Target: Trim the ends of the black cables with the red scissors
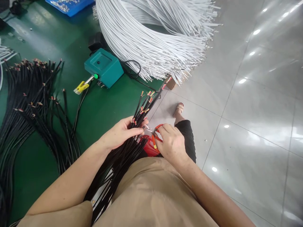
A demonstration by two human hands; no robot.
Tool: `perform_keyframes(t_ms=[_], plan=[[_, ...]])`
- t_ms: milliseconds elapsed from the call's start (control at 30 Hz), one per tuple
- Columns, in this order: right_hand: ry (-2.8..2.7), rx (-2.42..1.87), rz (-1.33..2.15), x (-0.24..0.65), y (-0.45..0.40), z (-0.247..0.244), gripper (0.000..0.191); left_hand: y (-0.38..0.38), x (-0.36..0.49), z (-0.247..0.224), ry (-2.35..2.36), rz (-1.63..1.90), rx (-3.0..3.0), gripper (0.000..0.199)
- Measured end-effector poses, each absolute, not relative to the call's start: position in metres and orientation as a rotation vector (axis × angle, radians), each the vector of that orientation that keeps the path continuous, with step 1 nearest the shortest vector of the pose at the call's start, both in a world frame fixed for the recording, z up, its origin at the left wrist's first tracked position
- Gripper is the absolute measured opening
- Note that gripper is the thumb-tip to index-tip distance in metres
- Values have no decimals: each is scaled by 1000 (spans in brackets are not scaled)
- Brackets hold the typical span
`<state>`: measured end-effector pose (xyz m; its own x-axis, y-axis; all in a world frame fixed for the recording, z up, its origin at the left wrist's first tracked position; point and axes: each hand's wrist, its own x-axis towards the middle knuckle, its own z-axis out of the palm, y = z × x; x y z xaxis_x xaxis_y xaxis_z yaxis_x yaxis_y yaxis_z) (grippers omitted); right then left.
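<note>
My left hand (123,132) is closed around a bundle of black cables (125,149), with its thumb lying across them. Short red, yellow and white wire ends show at the tips of the cables above the hand. In my right hand (171,140) is a pair of scissors (156,137) with orange-red handles, fingers wrapped round the grips. The blades point left and reach a cable end at my left fingertips; whether they touch it I cannot make out. Below the scissors sits a red container (150,148), partly hidden by the hands and cables.
On the green table (106,104) lie a large bundle of black cables (30,94) at left and a teal box (104,67) with a yellow clip (80,87). Coiled white cables (163,47) overhang the table's right edge. A blue tray (71,8) holds small metal parts. Tiled floor (248,126) lies right.
</note>
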<state>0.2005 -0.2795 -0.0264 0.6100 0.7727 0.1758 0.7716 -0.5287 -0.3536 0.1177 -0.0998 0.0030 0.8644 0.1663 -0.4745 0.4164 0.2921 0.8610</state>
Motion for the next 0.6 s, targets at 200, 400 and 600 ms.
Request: perform_keyframes(t_ms=[200, 400, 600], plan=[[-1306, -2488, -50, 201, -281, -22, 9, -96, 115, -3, 502, -210, 1417, 30], [-1297, -2507, 33, 201, -282, -17, 6, -95, 115, -4, 512, -208, 1466, 34], [-1346, -2532, 5, 201, -283, -14, 11, -98, 117, 0, 563, -207, 1490, 37]])
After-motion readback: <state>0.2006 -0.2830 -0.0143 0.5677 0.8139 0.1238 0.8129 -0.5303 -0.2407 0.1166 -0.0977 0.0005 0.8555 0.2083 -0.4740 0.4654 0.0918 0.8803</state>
